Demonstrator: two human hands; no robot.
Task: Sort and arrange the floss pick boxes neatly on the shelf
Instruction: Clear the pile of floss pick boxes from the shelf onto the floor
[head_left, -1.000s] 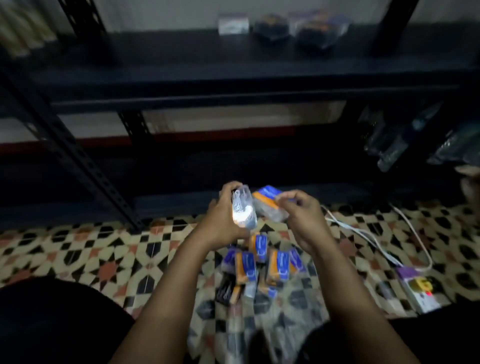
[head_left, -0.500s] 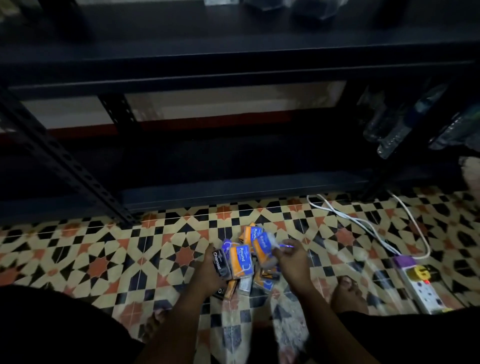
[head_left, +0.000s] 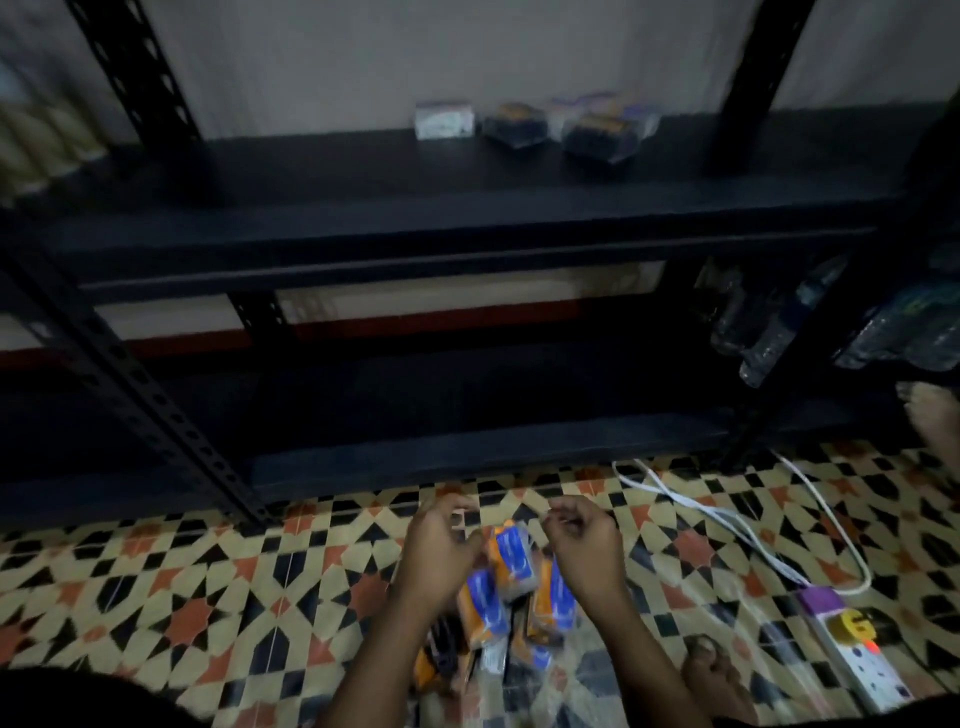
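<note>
Both hands are held over the pile of floss pick boxes (head_left: 511, 587) on the tiled floor (head_left: 156, 587). The left hand (head_left: 439, 551) and right hand (head_left: 584, 545) are seen with fingers curled, but blur hides whether anything is gripped. Three boxes (head_left: 535, 122) are set on the shelf (head_left: 363, 208).

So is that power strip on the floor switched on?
On, it seems: a small red light glows on the power strip, with a yellow plug in it.

Hands (head_left: 511, 553) above floss pick boxes (head_left: 511, 587)
</note>
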